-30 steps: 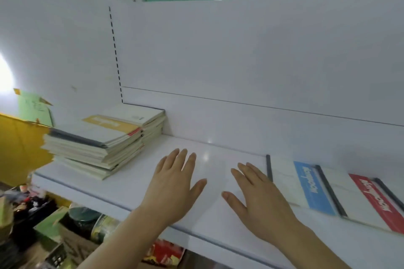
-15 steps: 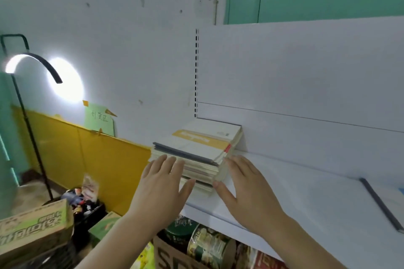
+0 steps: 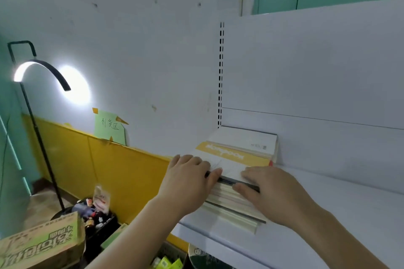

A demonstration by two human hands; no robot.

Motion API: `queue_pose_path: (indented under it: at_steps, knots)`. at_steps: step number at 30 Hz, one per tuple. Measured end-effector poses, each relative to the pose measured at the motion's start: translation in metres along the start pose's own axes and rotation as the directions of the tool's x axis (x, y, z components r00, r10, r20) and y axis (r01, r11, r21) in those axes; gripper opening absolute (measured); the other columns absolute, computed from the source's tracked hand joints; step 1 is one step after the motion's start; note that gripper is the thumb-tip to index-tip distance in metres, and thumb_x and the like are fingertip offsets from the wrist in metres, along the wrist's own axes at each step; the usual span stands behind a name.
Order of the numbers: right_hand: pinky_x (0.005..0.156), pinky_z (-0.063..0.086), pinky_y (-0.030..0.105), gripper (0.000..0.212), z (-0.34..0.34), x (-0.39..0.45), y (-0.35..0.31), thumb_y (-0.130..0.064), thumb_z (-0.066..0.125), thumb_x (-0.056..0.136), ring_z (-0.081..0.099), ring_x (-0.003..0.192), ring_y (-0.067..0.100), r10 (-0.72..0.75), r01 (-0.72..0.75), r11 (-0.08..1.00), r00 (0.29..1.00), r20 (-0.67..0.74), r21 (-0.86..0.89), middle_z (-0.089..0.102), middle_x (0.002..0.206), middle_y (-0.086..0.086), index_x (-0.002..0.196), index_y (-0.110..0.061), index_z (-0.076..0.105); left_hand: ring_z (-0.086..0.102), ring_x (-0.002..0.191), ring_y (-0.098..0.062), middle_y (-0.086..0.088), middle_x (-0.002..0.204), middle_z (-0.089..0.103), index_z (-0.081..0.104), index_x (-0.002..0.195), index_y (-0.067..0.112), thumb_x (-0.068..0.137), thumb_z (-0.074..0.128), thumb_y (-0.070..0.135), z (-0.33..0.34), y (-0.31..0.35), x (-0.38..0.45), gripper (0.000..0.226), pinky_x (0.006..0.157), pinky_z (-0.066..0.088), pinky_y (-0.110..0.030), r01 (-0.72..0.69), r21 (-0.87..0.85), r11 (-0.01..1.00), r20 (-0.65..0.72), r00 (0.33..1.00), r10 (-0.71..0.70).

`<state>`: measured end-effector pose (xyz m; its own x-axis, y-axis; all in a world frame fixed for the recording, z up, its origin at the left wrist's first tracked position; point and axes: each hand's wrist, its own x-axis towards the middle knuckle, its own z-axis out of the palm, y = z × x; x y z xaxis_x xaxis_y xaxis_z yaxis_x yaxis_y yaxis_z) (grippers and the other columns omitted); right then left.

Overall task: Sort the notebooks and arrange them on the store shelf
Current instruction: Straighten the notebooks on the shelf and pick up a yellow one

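Notebook stack (image 3: 238, 172) sits at the shelf's (image 3: 328, 214) left end, pushed toward the back panel. My left hand (image 3: 188, 179) curls over the stack's near left corner; my right hand (image 3: 271, 192) pinches the dark-spined top notebooks at their near edge. Stack looks heavy together, covers slick, pages floppy; I'd lift a thin batch by the spine edge

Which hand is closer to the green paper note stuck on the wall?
Left. The left hand grips the near left corner of the notebook stack, on the side toward the green note. The right hand grips the stack farther right.
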<state>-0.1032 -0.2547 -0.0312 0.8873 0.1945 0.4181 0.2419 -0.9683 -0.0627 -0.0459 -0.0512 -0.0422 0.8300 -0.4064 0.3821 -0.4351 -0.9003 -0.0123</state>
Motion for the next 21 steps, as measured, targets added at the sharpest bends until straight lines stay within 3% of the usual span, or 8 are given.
queue_pose_path:
  at_steps: [3, 6, 12, 14, 15, 17, 19, 21]
  knots:
    - [0.057, 0.043, 0.03, 0.045, -0.003, -0.001, -0.008, -0.056, 0.036, 0.093, 0.05, 0.059, 0.011, 0.055, -0.056, 0.998, 0.998, -0.026, -0.019, 0.054, 0.063, -0.005, 0.066, -0.022, 0.048, 0.055, 0.107, -0.014, 0.013, 0.105, 0.061, 0.062, 0.104, 0.034, 0.097, 0.007, 0.065, 0.008, -0.007, 0.009, 0.063, 0.1, 0.04, -0.033, -0.043, -0.038, 0.998, -0.027, 0.999, 0.042]
    - [0.061, 0.046, 0.031, 0.045, -0.006, 0.003, -0.014, -0.053, 0.028, 0.096, 0.054, 0.061, 0.013, 0.103, -0.105, 0.993, 0.994, -0.046, -0.044, 0.06, 0.067, -0.006, 0.073, -0.026, 0.056, 0.056, 0.105, -0.013, 0.013, 0.101, 0.062, 0.064, 0.099, 0.034, 0.096, 0.008, 0.065, 0.012, -0.013, 0.017, 0.064, 0.098, 0.04, -0.031, -0.092, -0.094, 0.991, -0.1, 0.991, 0.083]
    - [0.044, 0.035, 0.028, 0.045, 0.005, 0.001, -0.032, -0.043, 0.028, 0.099, 0.051, 0.048, 0.021, 0.074, -0.181, 0.954, 0.914, -0.398, -0.239, 0.06, 0.06, -0.007, 0.076, -0.026, 0.063, 0.047, 0.131, -0.031, -0.009, 0.136, 0.055, 0.065, 0.122, 0.021, 0.098, 0.045, 0.054, 0.004, -0.024, 0.021, 0.046, 0.105, 0.044, -0.047, -0.118, -0.203, 0.972, -0.477, 0.879, 0.007]
    - [0.049, 0.029, 0.027, 0.038, 0.001, -0.003, -0.047, -0.036, 0.036, 0.099, 0.05, 0.048, 0.023, 0.089, -0.224, 0.953, 0.852, -0.516, -0.204, 0.059, 0.061, -0.005, 0.081, -0.022, 0.066, 0.054, 0.12, -0.022, 0.001, 0.131, 0.055, 0.053, 0.132, 0.024, 0.095, 0.04, 0.062, -0.011, -0.022, 0.014, 0.055, 0.095, 0.048, -0.037, -0.075, -0.396, 0.915, -0.385, 0.919, -0.091]
    - [0.051, 0.028, 0.027, 0.035, 0.0, -0.004, -0.056, -0.034, 0.039, 0.099, 0.05, 0.05, 0.023, 0.076, -0.225, 0.952, 0.832, -0.55, -0.209, 0.06, 0.064, -0.004, 0.084, -0.02, 0.067, 0.058, 0.11, -0.014, 0.008, 0.123, 0.058, 0.049, 0.132, 0.028, 0.092, 0.035, 0.069, -0.018, -0.02, 0.01, 0.059, 0.09, 0.05, -0.032, -0.027, -0.539, 0.842, -0.217, 0.97, -0.108]
    - [0.053, 0.035, 0.028, 0.031, 0.006, -0.006, -0.078, -0.031, 0.042, 0.1, 0.056, 0.06, 0.021, 0.048, -0.189, 0.959, 0.841, -0.539, -0.209, 0.066, 0.076, -0.003, 0.092, -0.018, 0.069, 0.065, 0.092, -0.003, 0.015, 0.102, 0.067, 0.051, 0.124, 0.031, 0.087, 0.033, 0.077, -0.026, -0.015, 0.002, 0.062, 0.082, 0.053, -0.03, 0.09, -0.82, 0.566, 0.092, 0.995, -0.025]
    - [0.071, 0.049, 0.03, 0.034, 0.02, -0.01, -0.099, -0.03, 0.038, 0.101, 0.064, 0.086, 0.016, 0.051, -0.11, 0.988, 0.898, -0.438, -0.112, 0.07, 0.103, -0.005, 0.111, -0.017, 0.068, 0.066, 0.082, -0.001, 0.013, 0.088, 0.07, 0.055, 0.11, 0.027, 0.095, 0.041, 0.064, -0.024, -0.012, -0.006, 0.042, 0.078, 0.055, -0.029, 0.135, -0.905, 0.404, 0.161, 0.986, 0.031]
    - [0.093, 0.049, 0.03, 0.04, 0.027, -0.016, -0.11, -0.034, 0.034, 0.103, 0.058, 0.114, 0.009, 0.082, -0.088, 0.996, 0.928, -0.363, -0.001, 0.063, 0.126, -0.006, 0.127, -0.019, 0.062, 0.065, 0.08, -0.001, 0.011, 0.089, 0.069, 0.054, 0.107, 0.026, 0.103, 0.044, 0.04, -0.019, -0.016, -0.008, 0.018, 0.077, 0.056, -0.031, 0.112, -0.917, 0.382, 0.11, 0.994, -0.028]
